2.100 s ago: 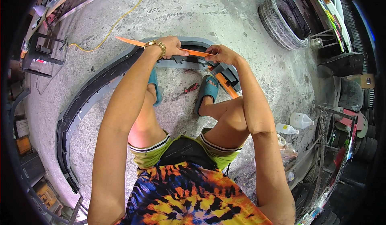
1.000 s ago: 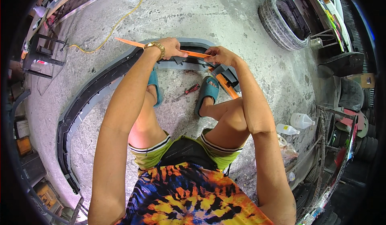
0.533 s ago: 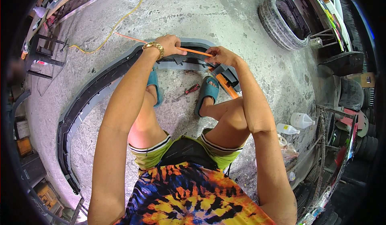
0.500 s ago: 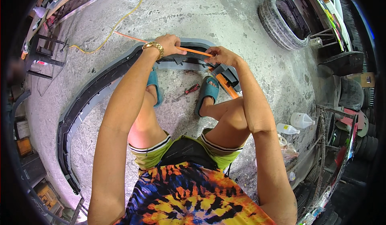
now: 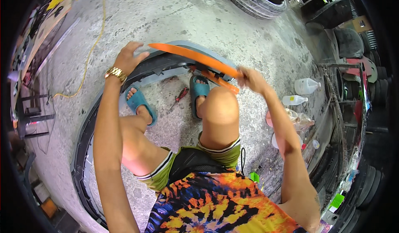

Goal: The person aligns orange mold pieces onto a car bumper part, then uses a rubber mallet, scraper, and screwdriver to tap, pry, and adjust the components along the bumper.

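Observation:
My right hand (image 5: pixel 252 80) grips the right end of a long orange strip (image 5: pixel 192 57) that tapers to a tip at its left. Just short of that tip, my left hand (image 5: pixel 130 59) has its thumb and fingers apart and holds nothing. Under the strip, a long curved black-and-grey car bumper piece (image 5: pixel 169 62) lies on the floor, arching round my feet. A second orange piece (image 5: pixel 222 82) rests by my right sandal (image 5: pixel 199 91), partly hidden by my knee. Between my feet lies a red-and-black screwdriver (image 5: pixel 181 95).
A tyre (image 5: pixel 253 3) lies at the far right. White plastic bottles (image 5: pixel 306 86) and a plastic bag (image 5: pixel 301 121) are on the floor to the right, beside a metal frame (image 5: pixel 334 104). A yellow cable (image 5: pixel 89 58) runs along the left, near a black stand (image 5: pixel 35 118).
My left hand has let go of the orange strip and moved left. My right hand has moved right and lower, and the strip now shows its broad face. The view has shifted.

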